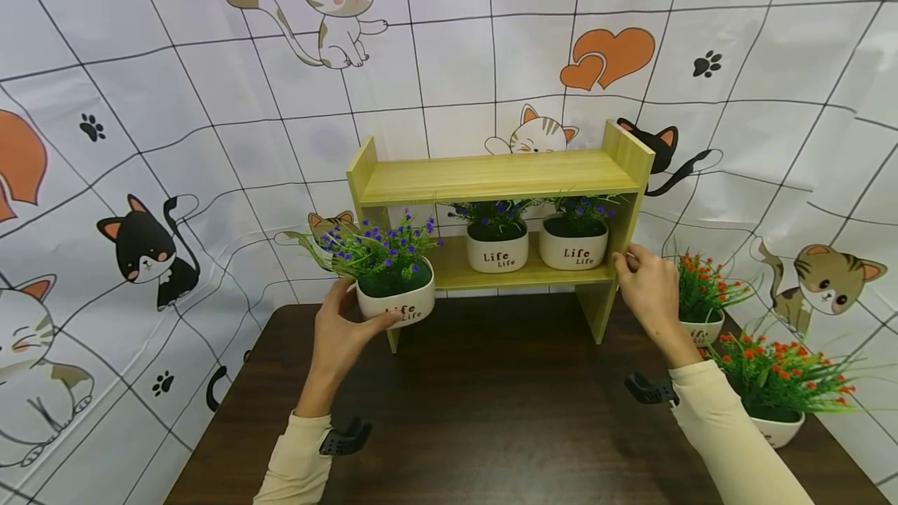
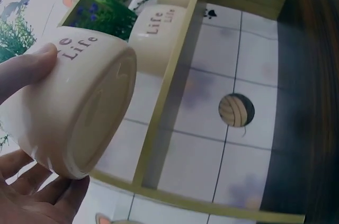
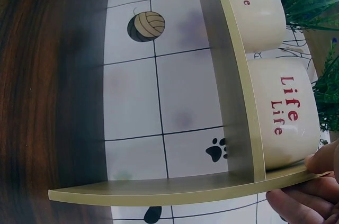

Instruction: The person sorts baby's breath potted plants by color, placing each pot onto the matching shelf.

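Observation:
My left hand (image 1: pixel 344 330) grips a white "Life" flowerpot (image 2: pixel 58 102) with purple flowers (image 1: pixel 393 248), thumb on its front and fingers behind. The pot is held in front of the left end of a small wooden shelf (image 1: pixel 491 178), its underside showing in the left wrist view. Two more purple-flowered pots, a middle one (image 1: pixel 497 246) and a right one (image 1: pixel 574 244), stand on the shelf's lower board. My right hand (image 1: pixel 648 287) pinches the front edge of the shelf's right side panel (image 3: pixel 159 193) between thumb and fingers.
Two pots of orange-red flowers stand on the dark wooden table (image 1: pixel 477 411) at the right, one farther back (image 1: pixel 705 327) and one nearer (image 1: pixel 775 423) beside my right forearm. A cat-patterned wall covering (image 1: pixel 456 61) rises directly behind the shelf.

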Action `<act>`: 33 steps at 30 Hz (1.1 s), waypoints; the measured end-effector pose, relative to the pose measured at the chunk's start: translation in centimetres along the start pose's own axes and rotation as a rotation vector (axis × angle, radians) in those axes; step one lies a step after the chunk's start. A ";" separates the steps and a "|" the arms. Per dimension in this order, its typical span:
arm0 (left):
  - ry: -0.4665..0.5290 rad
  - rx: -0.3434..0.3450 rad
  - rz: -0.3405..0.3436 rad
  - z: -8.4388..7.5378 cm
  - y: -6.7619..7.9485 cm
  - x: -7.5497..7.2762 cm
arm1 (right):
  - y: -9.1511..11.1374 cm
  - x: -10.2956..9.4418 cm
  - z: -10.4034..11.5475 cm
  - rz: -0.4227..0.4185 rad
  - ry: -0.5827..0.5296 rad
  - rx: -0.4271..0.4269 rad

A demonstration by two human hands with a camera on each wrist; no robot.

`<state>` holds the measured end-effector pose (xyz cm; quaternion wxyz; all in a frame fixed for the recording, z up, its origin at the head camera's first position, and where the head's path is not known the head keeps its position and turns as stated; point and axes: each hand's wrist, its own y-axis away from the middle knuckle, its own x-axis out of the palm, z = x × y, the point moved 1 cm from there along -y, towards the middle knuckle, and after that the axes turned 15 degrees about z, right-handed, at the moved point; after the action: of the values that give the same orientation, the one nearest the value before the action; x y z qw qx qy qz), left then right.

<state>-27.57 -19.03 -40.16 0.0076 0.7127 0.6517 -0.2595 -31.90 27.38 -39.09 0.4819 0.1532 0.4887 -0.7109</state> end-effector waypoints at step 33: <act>0.226 -0.020 0.049 0.2 -5.1 5.1 | 0.0 -0.1 0.0 -0.009 -0.002 -0.010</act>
<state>-32.29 -13.60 -40.63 -0.0527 0.7530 0.6333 -0.1708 -31.82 27.41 -39.02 0.4800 0.1480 0.4926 -0.7107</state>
